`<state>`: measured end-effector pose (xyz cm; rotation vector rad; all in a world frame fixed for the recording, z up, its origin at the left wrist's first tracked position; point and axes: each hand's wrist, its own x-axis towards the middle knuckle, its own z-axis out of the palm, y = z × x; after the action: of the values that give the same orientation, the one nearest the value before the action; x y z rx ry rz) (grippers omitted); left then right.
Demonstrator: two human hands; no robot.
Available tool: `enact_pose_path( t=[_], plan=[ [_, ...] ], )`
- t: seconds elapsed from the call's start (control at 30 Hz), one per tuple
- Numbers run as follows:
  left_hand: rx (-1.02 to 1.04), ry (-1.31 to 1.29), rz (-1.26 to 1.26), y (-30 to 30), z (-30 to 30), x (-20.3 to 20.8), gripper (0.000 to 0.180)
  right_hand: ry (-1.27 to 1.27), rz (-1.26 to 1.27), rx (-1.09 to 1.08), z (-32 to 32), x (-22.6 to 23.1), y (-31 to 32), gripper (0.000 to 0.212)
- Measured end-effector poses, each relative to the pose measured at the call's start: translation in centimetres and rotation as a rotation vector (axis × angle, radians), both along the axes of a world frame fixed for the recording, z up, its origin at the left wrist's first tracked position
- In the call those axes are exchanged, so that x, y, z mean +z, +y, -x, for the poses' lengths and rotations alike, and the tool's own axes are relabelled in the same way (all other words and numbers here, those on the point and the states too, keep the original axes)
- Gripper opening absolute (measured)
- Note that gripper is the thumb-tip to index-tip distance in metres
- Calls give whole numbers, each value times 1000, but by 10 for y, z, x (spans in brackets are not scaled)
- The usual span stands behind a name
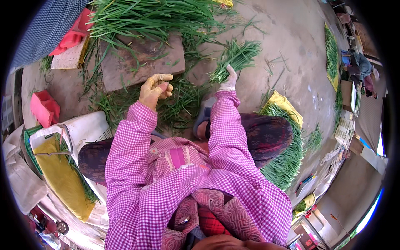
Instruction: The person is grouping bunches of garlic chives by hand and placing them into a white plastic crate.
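My right hand (228,80), in a whitish glove, is closed round the near end of a bunch of green garlic chives (240,57) just above the floor. To its left, my left hand (156,91), in a yellowish glove, is raised in front of a worn board (143,62). Its fingers are loosely curled and apart, with nothing visible between them. A large heap of long chives (154,18) covers the board's far part. Loose leaves (179,102) lie scattered between the board and my feet.
A white plastic basket (89,125) with a yellow sack (62,179) stands at my left, near a red folded object (44,109). By my right knee lies a big pile of chives (285,154) with yellow wrapping (283,106). Another person's checked clothing (50,31) shows at the far left.
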<state>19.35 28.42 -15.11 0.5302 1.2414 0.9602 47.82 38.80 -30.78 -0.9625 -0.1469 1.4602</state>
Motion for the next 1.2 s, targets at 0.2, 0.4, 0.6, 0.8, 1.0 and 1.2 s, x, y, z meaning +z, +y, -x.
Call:
enact_pose_path(
  t=[0.2,0.4,0.6,0.8,1.0,1.2],
  plan=[
    [20,84,-282,14,10,9,72,-44,-310,379,100,169,-16,43],
    [-16,427,-717,35,15,131,103,-486,-671,621,159,201,-26,43],
    [304,524,-865,42,56,108,89,-272,-572,891,196,180,14,26],
    [234,837,-372,27,67,37,91,-926,-676,1134,214,139,11,40],
    [602,792,-453,48,46,37,88,-639,-433,1076,238,162,-5,45],
    [1039,392,-1000,114,17,32,60,-367,-472,1168,226,196,-3,46]
  ],
)
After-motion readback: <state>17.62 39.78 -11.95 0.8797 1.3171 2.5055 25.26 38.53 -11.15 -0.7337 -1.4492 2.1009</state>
